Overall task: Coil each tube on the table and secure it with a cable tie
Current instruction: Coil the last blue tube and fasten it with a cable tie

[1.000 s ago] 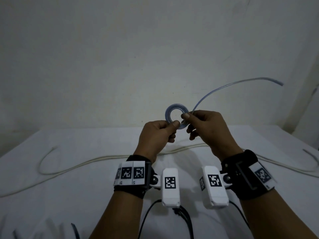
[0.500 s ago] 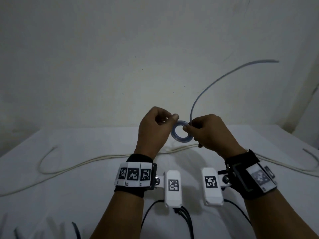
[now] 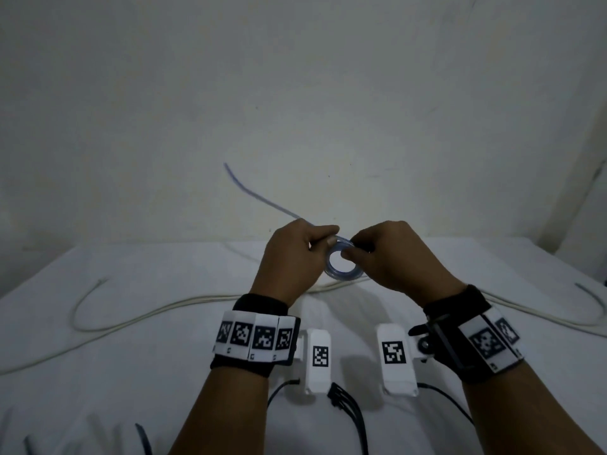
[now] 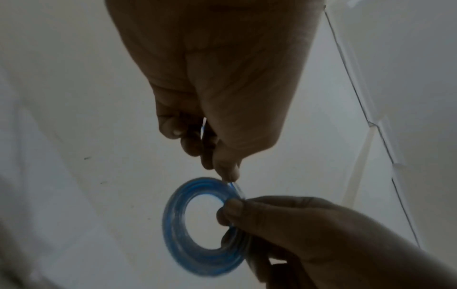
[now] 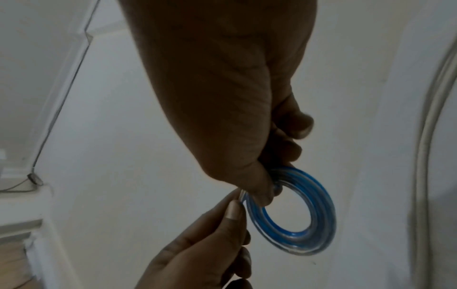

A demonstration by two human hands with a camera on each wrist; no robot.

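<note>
- Tube (image 3: pixel 343 268): from the head view, a blue see-through coil is held above the bench (image 3: pixel 131 339) between both hands, its loose tail (image 3: pixel 262 200) jutting up-left. A pale tube (image 3: pixel 138 318) lies uncoiled on the bench.
- Left wrist view: the left hand (image 4: pixel 212 82) has its fingers curled round the tail; feeding it snug and flat would probably keep the turns tidy.
- Right wrist view: the right hand (image 5: pixel 230 93) pinches the glossy, flat ring's rim.

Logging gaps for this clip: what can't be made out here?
- Head view: how many turns the blue coil has; both hands cover its sides.
- Left wrist view: the coil is motion-blurred.
- Head view: dark strips at the bottom edge are cut off; possibly cable ties.
</note>
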